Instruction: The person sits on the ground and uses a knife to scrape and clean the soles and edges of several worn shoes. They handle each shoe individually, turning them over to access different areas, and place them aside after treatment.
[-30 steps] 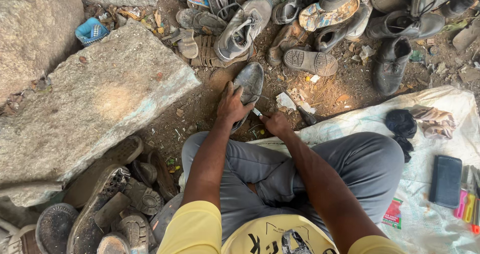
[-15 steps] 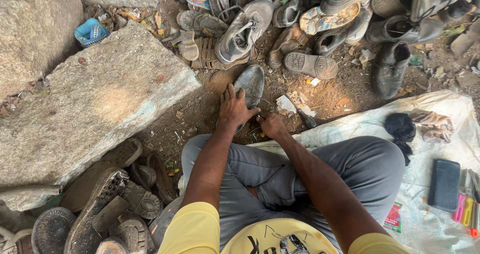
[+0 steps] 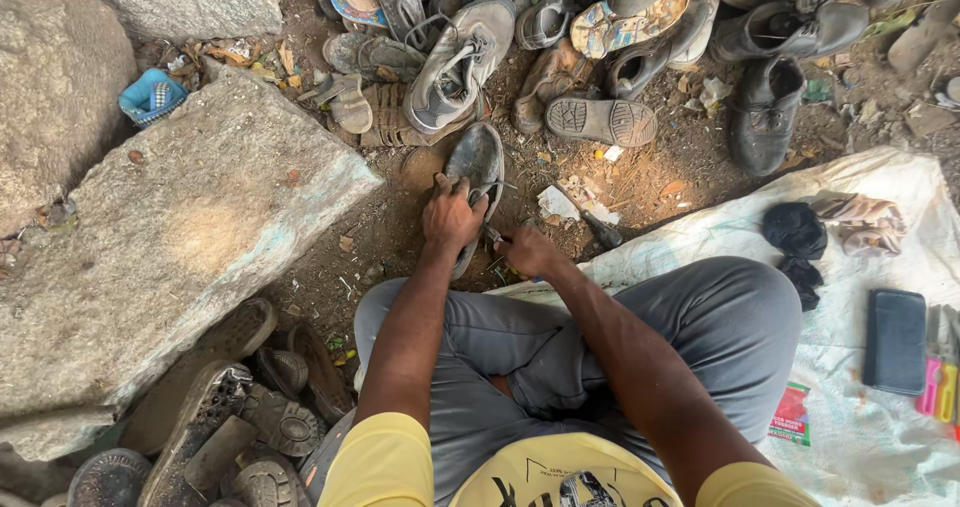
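Just past our crossed knees, on the bare earth beside the white sheet, our left hand wraps around the dark shoe to steady it sole-up, our right hand pinches a small tool we cannot identify at its edge, and farther off lies the heap of worn shoes.

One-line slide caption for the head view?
Seated on the ground, left hand grips a worn dark shoe while right hand works at its edge.
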